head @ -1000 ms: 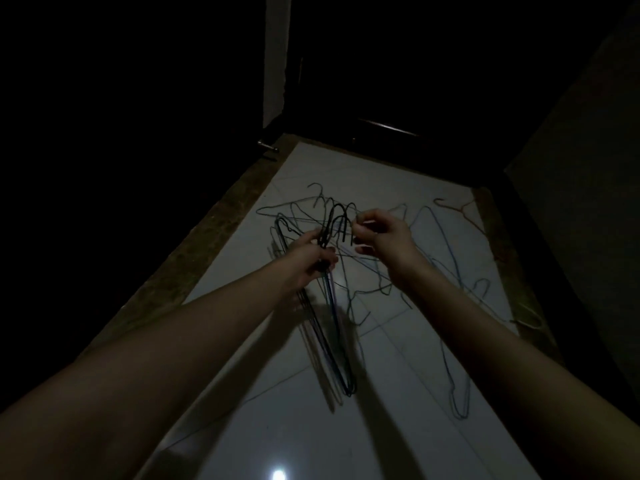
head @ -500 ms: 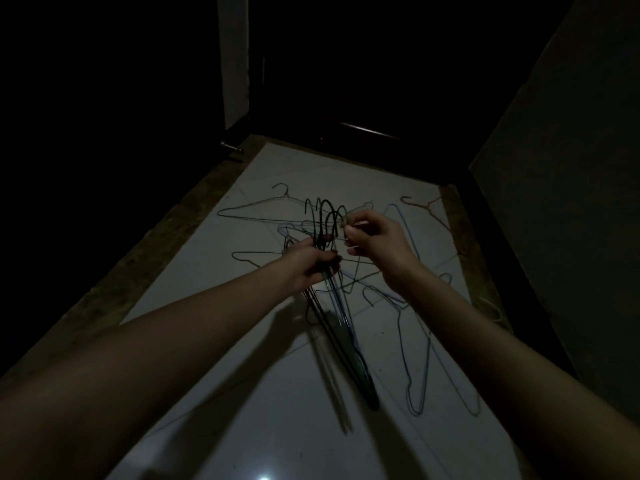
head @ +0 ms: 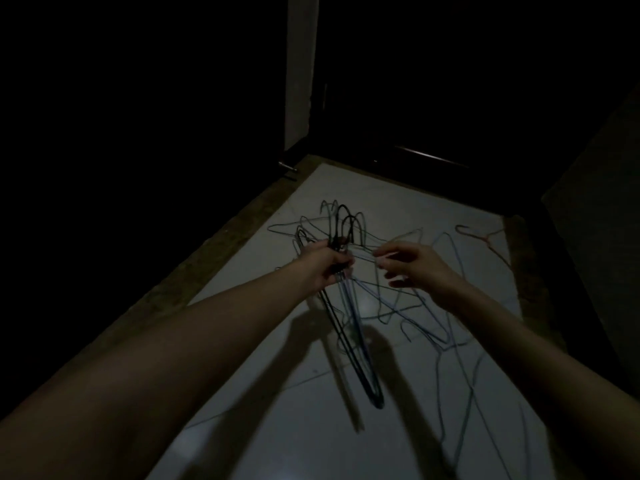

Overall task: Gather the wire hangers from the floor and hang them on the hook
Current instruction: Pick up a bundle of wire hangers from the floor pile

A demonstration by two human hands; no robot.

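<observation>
The left hand (head: 325, 266) was closed around a bunch of hangers (head: 349, 306), gripping them at the necks. Their hooks stood up just above the fist, and their dark and blue wire bodies hung down below it to a narrow tip close above the floor (head: 263, 427). The right hand (head: 417, 266) was just beside that grip, apart from it, its fingers loosely curled and spread. Thin wires crossed at its fingertips, but in the dim light I could not tell whether it pinched one.

More loose hangers (head: 446, 327) lay tangled on the pale tiles under and beyond the right hand, trailing toward the person. A single reddish hanger (head: 485, 239) lay well off to the far right of the grip, near the dark strip along the floor's right edge. Left of the gripping hand, bare tile ran to a brown border (head: 194, 271), then darkness. Ahead of both hands the floor ended at a dark doorway (head: 415, 98). Below the bunch, open tile lay between the two forearms.
</observation>
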